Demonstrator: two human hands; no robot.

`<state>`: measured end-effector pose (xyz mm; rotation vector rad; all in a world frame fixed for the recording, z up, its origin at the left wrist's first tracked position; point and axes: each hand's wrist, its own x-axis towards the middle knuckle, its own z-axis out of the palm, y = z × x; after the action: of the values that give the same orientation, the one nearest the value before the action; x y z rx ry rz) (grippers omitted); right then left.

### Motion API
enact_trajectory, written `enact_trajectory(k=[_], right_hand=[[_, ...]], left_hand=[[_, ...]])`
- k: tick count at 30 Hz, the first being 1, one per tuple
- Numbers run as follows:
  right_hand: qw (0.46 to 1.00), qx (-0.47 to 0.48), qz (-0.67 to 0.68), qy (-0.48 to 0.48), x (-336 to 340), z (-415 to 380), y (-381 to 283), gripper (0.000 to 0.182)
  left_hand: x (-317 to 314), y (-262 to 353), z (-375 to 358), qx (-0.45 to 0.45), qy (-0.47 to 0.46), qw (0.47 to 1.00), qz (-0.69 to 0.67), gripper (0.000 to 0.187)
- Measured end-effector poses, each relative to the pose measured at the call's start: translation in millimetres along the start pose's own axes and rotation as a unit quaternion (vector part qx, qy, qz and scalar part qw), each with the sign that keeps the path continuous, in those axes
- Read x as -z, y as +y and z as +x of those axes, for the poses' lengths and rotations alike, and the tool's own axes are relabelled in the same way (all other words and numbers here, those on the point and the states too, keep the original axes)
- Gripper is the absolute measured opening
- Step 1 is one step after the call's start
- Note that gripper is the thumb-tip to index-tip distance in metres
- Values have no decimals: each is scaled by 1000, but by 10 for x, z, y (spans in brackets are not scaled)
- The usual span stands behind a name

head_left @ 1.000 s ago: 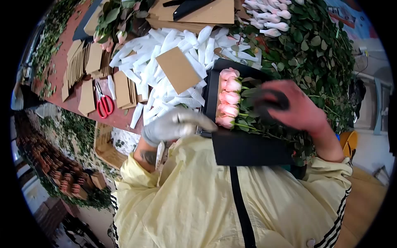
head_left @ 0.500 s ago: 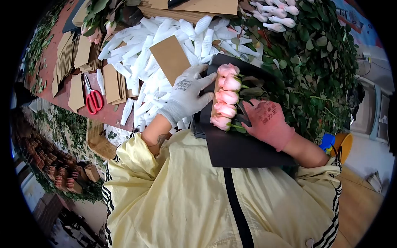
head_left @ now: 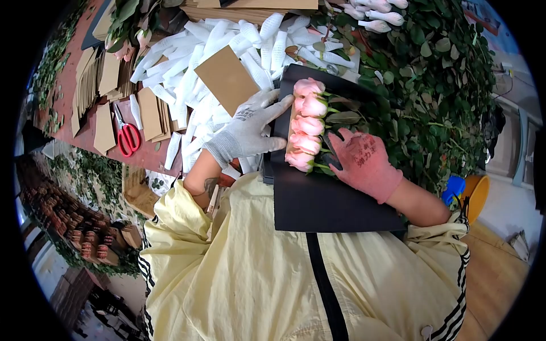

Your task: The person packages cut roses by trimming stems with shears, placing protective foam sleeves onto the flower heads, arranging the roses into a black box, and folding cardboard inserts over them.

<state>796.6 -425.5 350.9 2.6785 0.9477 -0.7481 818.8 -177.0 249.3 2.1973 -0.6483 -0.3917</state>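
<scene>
A row of several pink roses [head_left: 307, 125] lies on a black sheet [head_left: 324, 204], heads aligned along a strip of brown cardboard [head_left: 292, 122]. Their leafy stems run to the right. My left hand [head_left: 250, 128], in a pale grey glove, is at the sheet's left side with thumb and fingers spread, tips at the cardboard's edge. Over the stems rests my right hand [head_left: 364, 162] in a pink glove. Its thumb and forefinger are apart beside the lower rose heads; the other fingertips are partly hidden. A brown card [head_left: 226, 79] lies just beyond my left hand.
White mesh sleeves [head_left: 187, 82] are heaped across the table [head_left: 71, 94]. Red-handled scissors [head_left: 128, 138] lie left among stacked brown cards [head_left: 149, 113]. Leafy stems [head_left: 426, 108] pile up at right, with sleeved roses [head_left: 382, 20] on top. A yellow bucket [head_left: 476, 199] stands lower right.
The roses have shifted slightly left and up in view. My left hand is a little further left, its thumb lower. My right hand stays by the stems.
</scene>
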Motion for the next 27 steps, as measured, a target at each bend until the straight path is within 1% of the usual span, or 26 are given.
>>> enact_trajectory(k=[1, 2, 3, 4, 5, 6, 8, 9, 11, 12, 13, 14, 15, 16, 17, 18, 19, 21, 22, 23, 25, 26, 27], right_hand=[[999, 10, -8, 30, -40, -23, 10, 57], [998, 21, -17, 60, -60, -36, 14, 58], [998, 21, -16, 61, -56, -30, 18, 58], [999, 14, -13, 32, -42, -12, 27, 58], [1000, 7, -10, 2, -25, 2, 29, 59], [1000, 8, -9, 3, 0, 14, 23, 59], [999, -15, 14, -47, 45, 28, 13, 58], [999, -17, 13, -46, -22, 6, 29, 58], [993, 28, -18, 109, -205, -69, 72, 58], [994, 23, -17, 110, -133, -62, 62, 58], [999, 1, 16, 35, -1, -34, 40, 57], [998, -22, 51, -39, 71, -36, 40, 56], [997, -32, 55, -35, 28, -101, 105, 56], [996, 22, 47, 68, -58, -206, 201, 54], [982, 78, 36, 169, -119, -294, 240, 52], [983, 82, 59, 153, 57, -395, 243, 51], [983, 78, 61, 157, 183, -473, 244, 51], [980, 100, 143, 97, 326, -606, 232, 49], [973, 98, 100, 183, 250, -682, 200, 46], [972, 94, 99, 190, 228, -663, 207, 46], [970, 18, 96, 221, 191, -561, 266, 42], [942, 5, 39, 333, 61, -485, 304, 39], [938, -6, 48, 344, 86, -377, 332, 37]], left_hand=[[-4, -1, 5, 10, -21, 1000, 12, 86], [-8, 9, 9, 10, -22, 1000, 12, 86], [-10, 23, 18, 1, -3, 1000, 26, 86], [-9, 36, 24, -8, 16, 999, 40, 86], [-21, 38, 24, -8, 15, 999, 41, 86], [-44, 31, 22, -2, 19, 999, 34, 86], [-63, 20, 15, 3, 23, 999, 28, 86], [-68, 20, 9, 3, 29, 999, 29, 86], [-55, 43, -1, -3, 34, 999, 29, 85], [-25, 71, -12, -6, 39, 998, 38, 85], [25, 129, -18, -11, 43, 998, 47, 84], [119, 235, -38, -30, 92, 990, 102, 68], [219, 326, -61, -40, 87, 990, 105, 68], [317, 407, -88, -33, 118, 990, 76, 57], [412, 508, -107, -23, 147, 988, 45, 46], [504, 673, -81, -67, 172, 980, 76, 31], [472, 689, -23, -71, 168, 980, 79, 31], [406, 688, 131, -153, 165, 968, 107, 31], [394, 763, 197, -168, 177, 961, 132, 30], [401, 778, 210, -174, 176, 959, 137, 30], [385, 787, 239, -173, 133, 967, 135, 29], [381, 827, 219, -172, 113, 966, 158, 29], [353, 825, 247, -180, 106, 965, 160, 29]])
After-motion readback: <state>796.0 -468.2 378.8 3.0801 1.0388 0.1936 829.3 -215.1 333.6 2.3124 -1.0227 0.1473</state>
